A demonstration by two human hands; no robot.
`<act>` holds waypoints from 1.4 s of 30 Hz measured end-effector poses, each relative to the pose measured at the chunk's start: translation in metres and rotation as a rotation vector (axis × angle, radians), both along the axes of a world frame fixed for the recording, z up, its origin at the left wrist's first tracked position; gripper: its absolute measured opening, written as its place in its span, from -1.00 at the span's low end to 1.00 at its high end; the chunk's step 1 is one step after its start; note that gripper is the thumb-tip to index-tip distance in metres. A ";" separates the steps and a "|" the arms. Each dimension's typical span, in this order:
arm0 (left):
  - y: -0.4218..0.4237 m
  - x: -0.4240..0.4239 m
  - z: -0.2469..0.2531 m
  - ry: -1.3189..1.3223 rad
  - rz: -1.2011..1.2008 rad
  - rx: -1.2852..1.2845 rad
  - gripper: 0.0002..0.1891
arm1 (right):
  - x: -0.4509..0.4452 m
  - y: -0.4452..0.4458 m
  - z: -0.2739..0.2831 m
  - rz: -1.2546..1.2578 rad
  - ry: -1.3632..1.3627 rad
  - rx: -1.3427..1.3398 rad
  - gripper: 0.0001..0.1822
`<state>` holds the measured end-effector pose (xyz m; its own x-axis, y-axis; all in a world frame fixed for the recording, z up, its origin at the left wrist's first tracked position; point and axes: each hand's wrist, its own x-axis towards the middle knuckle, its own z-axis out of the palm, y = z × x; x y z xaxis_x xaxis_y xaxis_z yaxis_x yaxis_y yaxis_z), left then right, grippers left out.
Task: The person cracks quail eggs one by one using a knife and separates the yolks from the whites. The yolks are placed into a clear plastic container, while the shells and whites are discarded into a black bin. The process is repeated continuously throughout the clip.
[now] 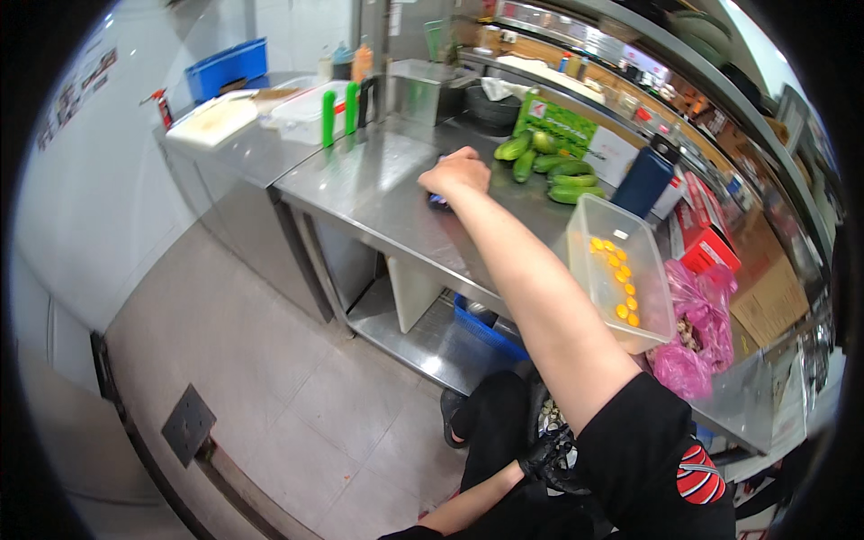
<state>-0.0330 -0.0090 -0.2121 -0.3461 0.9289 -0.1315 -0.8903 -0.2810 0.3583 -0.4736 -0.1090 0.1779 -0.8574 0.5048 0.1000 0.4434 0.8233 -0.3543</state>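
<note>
My right hand (pixel 459 172), bare, reaches out over the stainless steel worktable (pixel 378 196). Its fingers curl around a small dark object (pixel 439 200) with a purplish face, mostly covered by the hand; it may be a phone. Down by my lap, my left hand (pixel 553 462) wears a black glove. Its fingers are dark against black clothing, so its grip is unclear. Just above it, small speckled pieces (pixel 550 413) sit in something dark, partly hidden by my right arm. Beside that forearm stands a translucent plastic container (pixel 658 283) with several egg yolks (pixel 622 275) in it.
Several green cucumbers (pixel 570 179) lie before a green box (pixel 557 121). Rightward are a navy bottle (pixel 644 175), a red box (pixel 709 236) and a pink plastic bag (pixel 715 324). Green-handled tools (pixel 329 118) and a white cutting board (pixel 212 121) are at left. A shelf (pixel 418 351) runs below.
</note>
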 end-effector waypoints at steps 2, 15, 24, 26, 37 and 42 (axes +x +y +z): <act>-0.004 0.002 0.002 0.020 0.003 -0.043 -0.61 | 0.009 0.005 0.004 0.020 0.006 -0.011 0.10; -0.041 -0.036 0.005 0.166 0.130 -0.203 -0.59 | 0.216 0.075 0.165 0.506 0.125 -0.760 -0.54; -0.033 -0.018 -0.032 0.481 0.079 -0.377 -0.58 | 0.528 0.316 0.108 -0.029 0.450 -0.469 -0.19; -0.035 -0.020 -0.066 0.578 0.120 -0.341 -0.58 | 0.550 0.361 0.084 -0.309 0.407 -0.506 -0.20; -0.039 0.005 0.022 0.773 0.113 -0.514 -0.62 | 0.564 0.485 0.006 -0.441 -0.128 -0.002 0.02; -0.031 0.012 0.025 0.845 0.112 -0.505 -0.64 | 0.546 0.510 0.006 -0.424 -0.048 0.002 0.04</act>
<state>-0.0214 -0.0398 -0.1871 -0.5912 0.7880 -0.1718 -0.2639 0.0123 0.9645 0.0729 0.4013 0.1838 -0.5776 0.8136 0.0663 0.7588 0.5650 -0.3241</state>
